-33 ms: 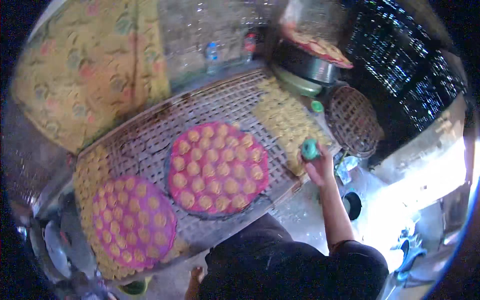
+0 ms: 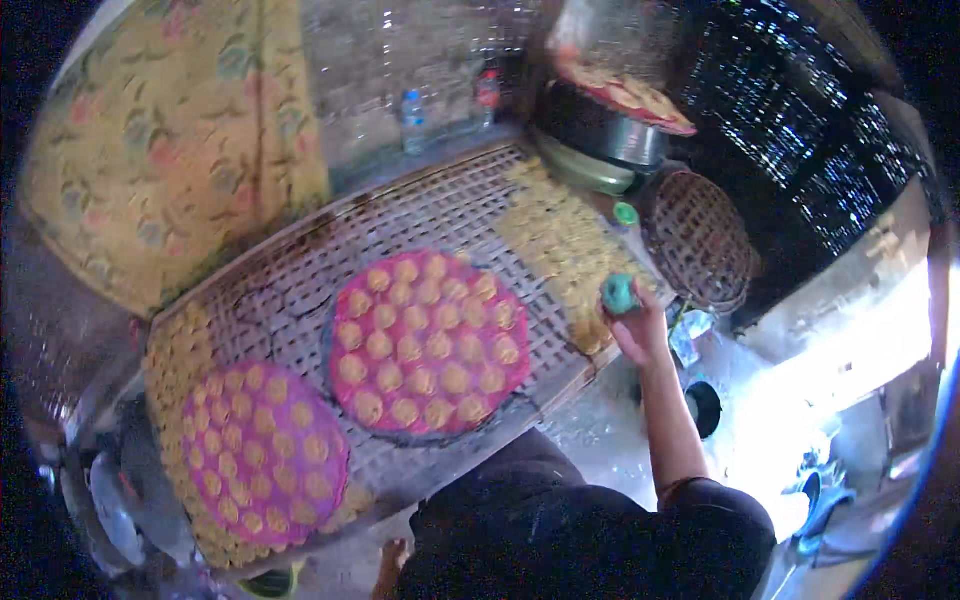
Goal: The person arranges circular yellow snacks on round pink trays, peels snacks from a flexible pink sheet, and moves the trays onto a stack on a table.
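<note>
Raised over the table's right end, my right hand is closed round a small teal rounded object, perhaps a cup or small bowl. Below it lies a yellowish mat or layer of pale pieces. My left hand hangs low beside my dark clothing, small and blurred, so its fingers and anything in them cannot be made out. A bright pink round sheet bearing rows of pale flat discs lies mid-table. A second, purplish-pink round sheet with similar discs lies at the near left.
The slatted woven table top carries both sheets. Behind it stand a clear blue-capped bottle and a red-labelled bottle. At the far right are a large metal pot, a round woven basket and a dark bucket.
The view has shifted slightly, so the table and sheets appear a little lower and further left. My right hand keeps its grip on the teal object.
</note>
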`<state>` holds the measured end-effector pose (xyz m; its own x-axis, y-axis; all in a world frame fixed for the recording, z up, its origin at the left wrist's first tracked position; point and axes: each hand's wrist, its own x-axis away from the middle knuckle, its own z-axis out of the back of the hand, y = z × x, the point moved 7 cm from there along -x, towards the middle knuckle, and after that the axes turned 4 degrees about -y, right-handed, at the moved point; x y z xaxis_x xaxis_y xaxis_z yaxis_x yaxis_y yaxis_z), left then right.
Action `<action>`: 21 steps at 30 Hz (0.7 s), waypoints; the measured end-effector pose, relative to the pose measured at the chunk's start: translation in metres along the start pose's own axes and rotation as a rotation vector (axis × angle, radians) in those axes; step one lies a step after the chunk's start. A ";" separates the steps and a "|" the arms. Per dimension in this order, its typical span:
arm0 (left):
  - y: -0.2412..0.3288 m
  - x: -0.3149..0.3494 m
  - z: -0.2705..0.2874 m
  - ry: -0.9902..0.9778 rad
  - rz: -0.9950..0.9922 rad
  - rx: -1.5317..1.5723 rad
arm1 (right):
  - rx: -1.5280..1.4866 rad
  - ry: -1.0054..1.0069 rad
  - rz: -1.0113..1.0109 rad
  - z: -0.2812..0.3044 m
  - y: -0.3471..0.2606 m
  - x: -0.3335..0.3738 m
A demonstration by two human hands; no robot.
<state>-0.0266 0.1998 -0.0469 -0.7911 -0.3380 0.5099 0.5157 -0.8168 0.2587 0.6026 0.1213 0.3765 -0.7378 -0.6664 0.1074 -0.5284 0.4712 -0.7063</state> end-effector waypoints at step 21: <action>0.111 -0.092 0.016 0.335 0.862 0.937 | 1.927 0.173 0.835 0.078 -0.150 -0.208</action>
<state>0.1082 0.1480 -0.0518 -0.0689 -0.7934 0.6048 0.8165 0.3035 0.4912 0.8675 0.1444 0.4055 -0.5948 -0.5629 -0.5739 0.7830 -0.5672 -0.2552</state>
